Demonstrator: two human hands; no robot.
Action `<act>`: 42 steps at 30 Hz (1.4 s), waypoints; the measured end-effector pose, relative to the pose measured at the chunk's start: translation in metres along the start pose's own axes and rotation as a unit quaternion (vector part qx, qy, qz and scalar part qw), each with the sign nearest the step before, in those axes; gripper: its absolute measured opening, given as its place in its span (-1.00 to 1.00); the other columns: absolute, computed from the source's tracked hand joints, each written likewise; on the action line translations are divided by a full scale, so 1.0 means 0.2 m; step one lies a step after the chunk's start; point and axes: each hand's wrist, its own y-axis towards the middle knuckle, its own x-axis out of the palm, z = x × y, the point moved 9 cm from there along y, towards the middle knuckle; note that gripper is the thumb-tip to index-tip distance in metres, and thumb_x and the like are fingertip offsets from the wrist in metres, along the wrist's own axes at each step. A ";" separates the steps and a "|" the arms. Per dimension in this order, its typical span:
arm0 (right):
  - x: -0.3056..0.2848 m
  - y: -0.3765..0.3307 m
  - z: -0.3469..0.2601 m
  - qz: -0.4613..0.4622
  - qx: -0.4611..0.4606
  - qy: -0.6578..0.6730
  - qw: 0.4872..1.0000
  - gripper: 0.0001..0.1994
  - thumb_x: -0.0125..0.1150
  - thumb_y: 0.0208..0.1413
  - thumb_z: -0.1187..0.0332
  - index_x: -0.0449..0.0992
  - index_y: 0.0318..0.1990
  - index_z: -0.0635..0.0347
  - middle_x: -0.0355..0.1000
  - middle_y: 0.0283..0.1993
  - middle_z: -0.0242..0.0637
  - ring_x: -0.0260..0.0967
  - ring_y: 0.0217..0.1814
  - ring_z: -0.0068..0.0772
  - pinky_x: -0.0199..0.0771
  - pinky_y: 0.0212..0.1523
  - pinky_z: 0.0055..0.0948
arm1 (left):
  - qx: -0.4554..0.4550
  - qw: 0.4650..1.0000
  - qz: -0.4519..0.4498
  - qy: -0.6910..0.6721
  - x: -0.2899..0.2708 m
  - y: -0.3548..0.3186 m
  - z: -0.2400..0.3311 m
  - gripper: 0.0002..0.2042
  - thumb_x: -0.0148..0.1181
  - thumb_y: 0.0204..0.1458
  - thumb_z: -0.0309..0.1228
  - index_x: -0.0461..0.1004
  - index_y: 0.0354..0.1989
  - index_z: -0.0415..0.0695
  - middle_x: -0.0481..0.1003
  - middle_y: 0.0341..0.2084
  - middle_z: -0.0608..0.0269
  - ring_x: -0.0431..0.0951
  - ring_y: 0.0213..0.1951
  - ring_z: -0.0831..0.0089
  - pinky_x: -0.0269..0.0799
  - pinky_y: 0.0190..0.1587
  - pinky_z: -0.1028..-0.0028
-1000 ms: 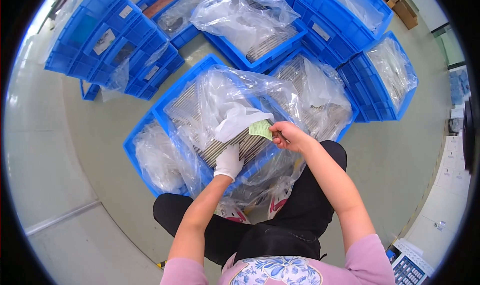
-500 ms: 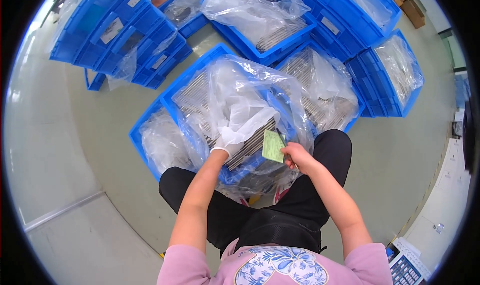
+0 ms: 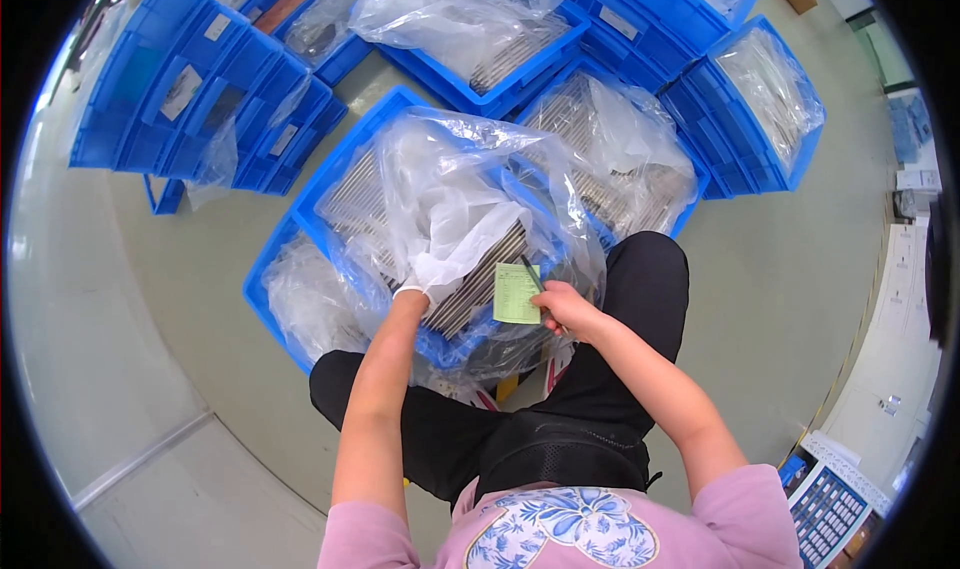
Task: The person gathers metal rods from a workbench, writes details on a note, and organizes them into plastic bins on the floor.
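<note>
My right hand point(image 3: 567, 310) is closed around a dark pen point(image 3: 530, 268) and the edge of a green paper slip point(image 3: 515, 295) with printed lines. The slip stands just over the near corner of a blue plastic bin point(image 3: 305, 209). White-gloved, my left hand point(image 3: 420, 287) reaches into this bin, over thin metal rods point(image 3: 480, 281) lying side by side. White sheeting point(image 3: 455, 234) bunches against the glove. Its fingers blend into the sheeting, so their grip is hidden. Clear plastic film point(image 3: 415, 134) drapes over the rods and the bin's rim.
Another blue bin point(image 3: 262, 279) sits beneath at the left, full of clear plastic. Bins with wrapped rods point(image 3: 650, 204) stand behind and to the right. Blue stacks rise at the far left point(image 3: 150, 89) and far right point(image 3: 700, 119). My knees flank the nearest bin.
The whole view has shifted, so the bins appear further left and slightly higher. The green slip looks a little more upright. Both hands keep nearly the same places over the bin.
</note>
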 end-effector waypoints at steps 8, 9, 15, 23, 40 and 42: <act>0.24 0.33 -0.01 0.183 -0.075 -0.003 0.980 -0.80 -0.05 -0.01 0.36 0.24 -0.31 0.34 0.33 -0.61 -0.18 0.19 -0.75 -0.41 0.15 -0.80 -0.39 | -0.025 1.000 0.001 0.001 -0.08 0.09 -0.12 -0.67 -0.06 -0.08 -0.19 0.44 -0.15 -0.01 0.48 -0.25 0.06 0.45 -0.18 0.09 0.32 -0.15 0.31; 0.22 0.45 0.05 0.225 -0.085 -0.017 0.971 -0.79 -0.06 -0.01 0.35 0.23 -0.31 0.35 0.36 -0.60 -0.13 0.22 -0.75 -0.36 0.17 -0.79 -0.35 | -0.024 1.000 0.000 0.000 -0.09 0.12 -0.11 -0.67 -0.06 -0.08 -0.20 0.44 -0.15 -0.01 0.48 -0.25 0.06 0.45 -0.18 0.09 0.32 -0.15 0.30; 0.35 0.50 0.00 0.279 -0.105 0.037 0.954 -0.79 -0.11 0.02 0.33 0.24 -0.30 0.33 0.38 -0.59 -0.13 0.32 -0.74 -0.30 0.24 -0.78 -0.35 | -0.065 0.998 0.011 -0.008 -0.12 0.10 -0.23 -0.68 -0.05 -0.08 -0.21 0.45 -0.15 -0.02 0.48 -0.26 0.06 0.45 -0.19 0.08 0.33 -0.16 0.30; 0.27 0.40 -0.04 0.176 -0.052 0.016 0.983 -0.74 -0.19 0.12 0.25 0.28 -0.19 0.26 0.43 -0.43 -0.19 0.39 -0.64 -0.38 0.26 -0.76 -0.46 | -0.107 0.993 0.037 -0.035 -0.04 0.01 -0.16 -0.69 -0.03 -0.09 -0.24 0.45 -0.16 -0.02 0.48 -0.27 0.05 0.45 -0.20 0.07 0.33 -0.17 0.29; -0.36 -0.18 -0.39 0.237 -0.096 -0.501 0.827 -0.09 0.25 -0.49 -0.32 0.34 -0.13 0.41 0.42 -0.22 0.05 0.38 -0.12 -0.06 0.38 -0.17 -0.25 | 0.004 0.921 0.389 0.033 -0.84 -0.44 0.21 -0.34 0.26 -0.37 -0.28 0.22 0.02 -0.20 0.21 -0.01 -0.10 0.17 0.06 -0.04 0.10 0.06 0.06; -0.33 -0.09 -0.22 0.125 0.001 -0.485 0.866 -0.09 0.24 -0.50 -0.35 0.44 -0.20 0.43 0.40 -0.15 0.06 0.39 -0.10 -0.11 0.34 -0.07 -0.34 | -0.036 0.951 0.304 0.043 -0.68 -0.30 0.20 -0.31 0.21 -0.33 -0.20 0.17 0.09 -0.10 0.14 0.07 -0.04 0.08 0.14 -0.02 0.05 0.08 -0.04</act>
